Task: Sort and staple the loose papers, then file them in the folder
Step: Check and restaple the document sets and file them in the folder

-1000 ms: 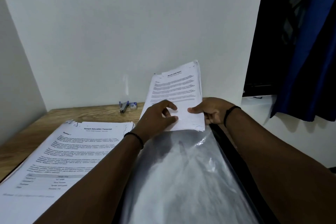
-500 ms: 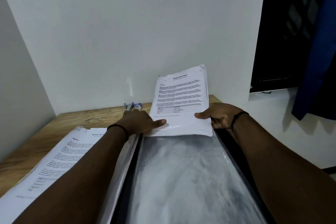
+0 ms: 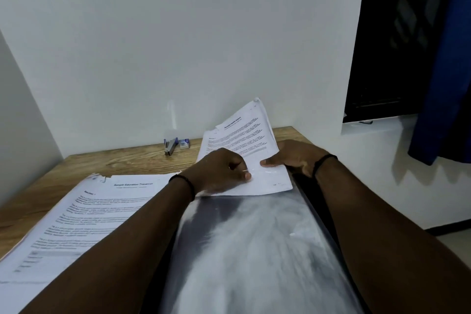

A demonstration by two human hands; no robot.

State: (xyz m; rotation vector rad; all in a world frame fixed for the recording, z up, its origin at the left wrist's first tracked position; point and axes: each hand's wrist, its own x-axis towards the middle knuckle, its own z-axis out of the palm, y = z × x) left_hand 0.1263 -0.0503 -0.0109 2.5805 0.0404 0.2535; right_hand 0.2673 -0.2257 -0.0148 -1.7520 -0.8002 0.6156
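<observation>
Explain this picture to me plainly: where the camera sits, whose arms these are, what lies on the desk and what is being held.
There is no machine here. The camera is worn on a person's head and looks forward and down, so the two forearms are the wearer's own. The left hand and the right hand both hold a sheaf of printed papers at its near end, just above the open mouth of a clear plastic folder sleeve. On the wooden desk to the left lies another stack of printed pages. By the wall sit a stapler and a small box, perhaps staples.
</observation>
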